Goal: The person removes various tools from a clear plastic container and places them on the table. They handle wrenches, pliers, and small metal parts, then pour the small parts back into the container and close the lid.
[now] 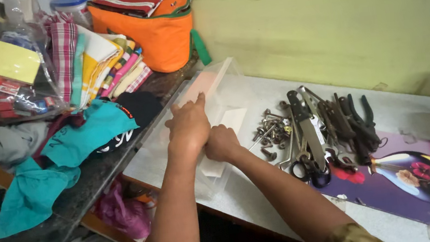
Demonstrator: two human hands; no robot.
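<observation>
a white counter ran beneath a green wall, carrying a clear plastic storage box near its left end, with a purple printed mat to the right and a dark ledge of folded cloths and an orange bag to the left. the left hand lay flat and open on the box, fingers extended toward its far rim, while the right hand was curled closed just beside it over the box, though what its grip enclosed could not be told. between box and mat lay a heap of pliers, wrenches and scissors, and beside it a smaller scatter of bolts and nuts.
</observation>
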